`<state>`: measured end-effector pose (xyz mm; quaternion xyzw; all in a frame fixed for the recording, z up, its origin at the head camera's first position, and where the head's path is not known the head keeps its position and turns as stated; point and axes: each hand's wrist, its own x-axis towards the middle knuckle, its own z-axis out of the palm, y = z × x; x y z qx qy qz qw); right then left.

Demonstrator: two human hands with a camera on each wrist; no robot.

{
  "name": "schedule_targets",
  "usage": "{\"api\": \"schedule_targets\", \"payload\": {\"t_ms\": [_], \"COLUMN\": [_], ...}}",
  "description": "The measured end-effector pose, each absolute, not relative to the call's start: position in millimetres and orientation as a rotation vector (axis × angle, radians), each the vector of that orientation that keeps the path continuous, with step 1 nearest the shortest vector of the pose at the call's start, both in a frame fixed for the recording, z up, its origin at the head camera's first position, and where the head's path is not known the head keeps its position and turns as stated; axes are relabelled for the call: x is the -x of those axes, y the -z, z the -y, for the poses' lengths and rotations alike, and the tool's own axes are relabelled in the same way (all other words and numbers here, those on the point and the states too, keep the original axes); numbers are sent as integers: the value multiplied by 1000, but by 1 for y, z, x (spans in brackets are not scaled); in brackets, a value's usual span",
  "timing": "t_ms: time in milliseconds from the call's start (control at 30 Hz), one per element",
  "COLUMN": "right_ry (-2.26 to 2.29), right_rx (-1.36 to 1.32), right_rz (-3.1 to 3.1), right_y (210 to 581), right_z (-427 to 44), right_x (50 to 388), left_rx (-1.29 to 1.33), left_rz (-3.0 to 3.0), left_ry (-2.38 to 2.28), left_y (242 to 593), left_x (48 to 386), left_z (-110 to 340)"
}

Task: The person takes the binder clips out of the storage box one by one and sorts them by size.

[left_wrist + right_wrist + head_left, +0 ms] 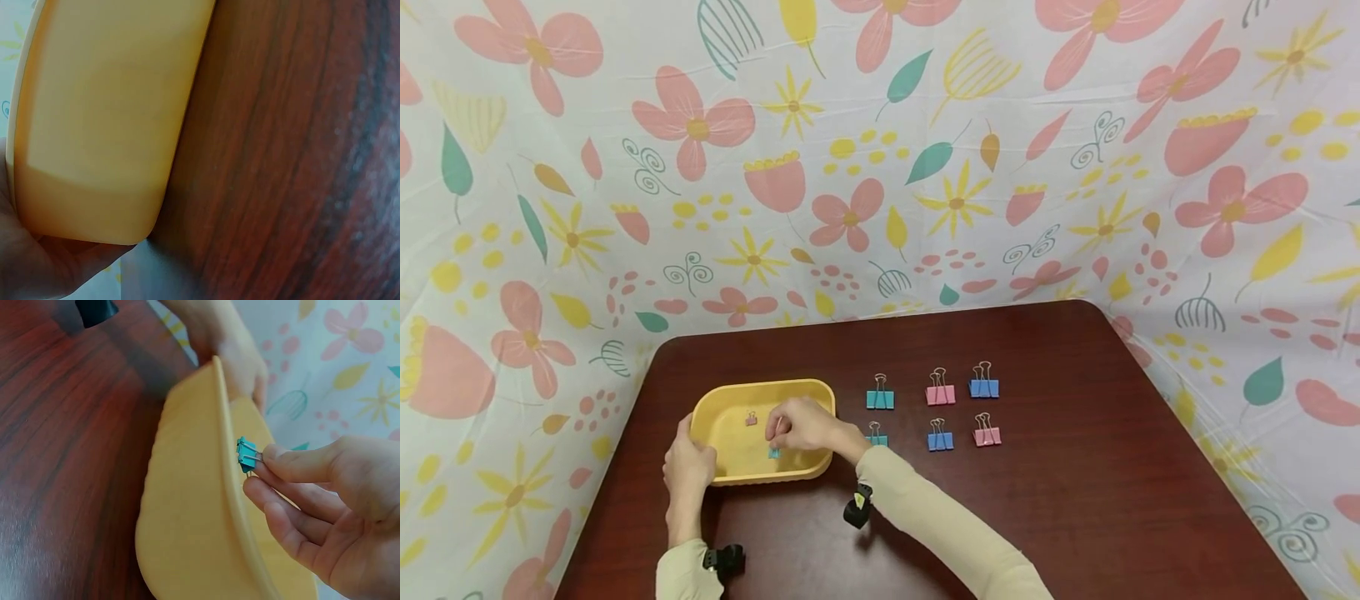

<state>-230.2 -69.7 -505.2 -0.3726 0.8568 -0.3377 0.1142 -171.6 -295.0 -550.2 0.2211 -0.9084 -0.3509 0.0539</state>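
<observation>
A small teal binder clip [247, 454] is pinched by its wire handles between the thumb and fingers of my right hand [805, 425]. In the head view the hand is over the inside of the yellow tray [737, 477], with the clip low toward its floor. Whether the clip touches the floor, I cannot tell. A small pink binder clip [751, 418] lies in the tray, left of my right hand. At the tray's left end, my left hand [688, 458] grips the wall and rim; the left wrist view shows fingers around that end.
Right of the tray, two rows of larger binder clips stand on the dark wooden table [1075, 500]: teal [880, 398], pink [940, 394] and blue [984, 388] behind, several more in front. My right forearm partly covers the front teal clip [877, 440]. Flowered cloth [850, 167] hangs behind.
</observation>
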Motion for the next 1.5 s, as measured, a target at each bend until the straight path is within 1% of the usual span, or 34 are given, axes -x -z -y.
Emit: {"api": "schedule_targets", "payload": {"t_ms": [300,800,1233,1500], "right_ry": [1130,1130,1147,1137], "right_rx": [1052,1005,1012,1022], "right_rz": [-2432,-2465,-2437,-2487], "right_y": [503,491,496,491], "right_z": [42,-9,-34,-55], "right_x": [230,227,220,216], "left_rx": [-669,-678,-682,-679], "left_rz": [2767,2766,2771,2765], "left_ry": [1065,1058,1084,1087], "left_y": [550,552,553,551], "left_x": [171,170,171,172], "left_z": [295,294,296,296]}}
